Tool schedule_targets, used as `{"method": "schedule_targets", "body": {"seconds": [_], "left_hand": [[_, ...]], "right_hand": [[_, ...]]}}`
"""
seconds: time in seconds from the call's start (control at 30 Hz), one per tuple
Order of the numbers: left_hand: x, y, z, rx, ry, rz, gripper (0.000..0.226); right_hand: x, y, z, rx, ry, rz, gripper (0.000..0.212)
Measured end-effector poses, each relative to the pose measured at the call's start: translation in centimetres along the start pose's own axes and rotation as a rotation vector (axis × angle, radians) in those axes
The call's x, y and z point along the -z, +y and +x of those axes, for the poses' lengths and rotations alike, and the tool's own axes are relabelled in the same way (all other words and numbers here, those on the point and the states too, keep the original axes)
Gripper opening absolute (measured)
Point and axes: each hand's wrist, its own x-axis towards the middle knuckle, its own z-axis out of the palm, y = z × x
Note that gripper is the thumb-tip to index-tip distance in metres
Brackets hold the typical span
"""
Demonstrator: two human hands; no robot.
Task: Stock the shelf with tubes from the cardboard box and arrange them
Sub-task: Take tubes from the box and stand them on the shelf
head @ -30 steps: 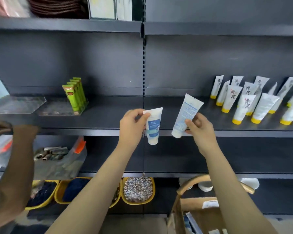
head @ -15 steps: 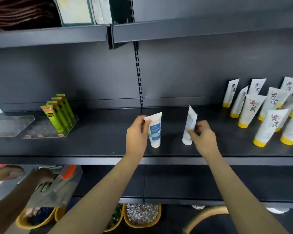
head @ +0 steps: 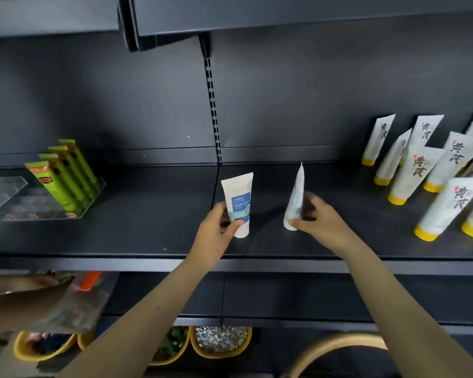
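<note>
Shelf [head: 148, 236] | left hand [head: 216, 236] grips blue-label tube [head: 239, 197] | right hand [head: 320, 222] pinches edge-on tube [head: 296, 195]

Yellow-capped tubes [head: 418, 173] read "黄芪"; blue-label tube [head: 238, 203] print too small

White tube with blue label [head: 238, 203] gripped by the left hand [head: 216, 237], white tube with faint teal print [head: 295, 200] gripped by the right hand [head: 321, 223], charcoal shelf [head: 148, 230] beneath both grips, lime-green boxes [head: 66, 178] with orange tops left of them, white yellow-capped tubes [head: 413, 175] with black characters right.
</note>
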Motion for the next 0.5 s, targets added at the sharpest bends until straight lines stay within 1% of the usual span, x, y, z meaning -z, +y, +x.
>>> {"method": "schedule_targets", "body": {"seconds": [0.07,0.17,0.37,0.5], "left_hand": [[0.4,-0.4,0.9,-0.01,-0.016,0.0,0.031],[1.0,-0.9,3.0,-0.018,-0.021,0.015,0.029],[2.3,-2.2,7.6,-0.034,0.002,0.04,0.028],[3.0,-2.8,10.1,-0.029,-0.05,0.058,0.034]], "right_hand": [[0.3,0.2,0.3,0.003,0.019,0.024,0.058],[-0.2,-0.1,1.8,0.013,0.119,-0.003,0.05],[-2.0,-1.3,7.3,0.052,0.267,-0.077,0.055],[-2.7,-2.1,12.0,0.024,0.292,-0.105,0.054]]}}
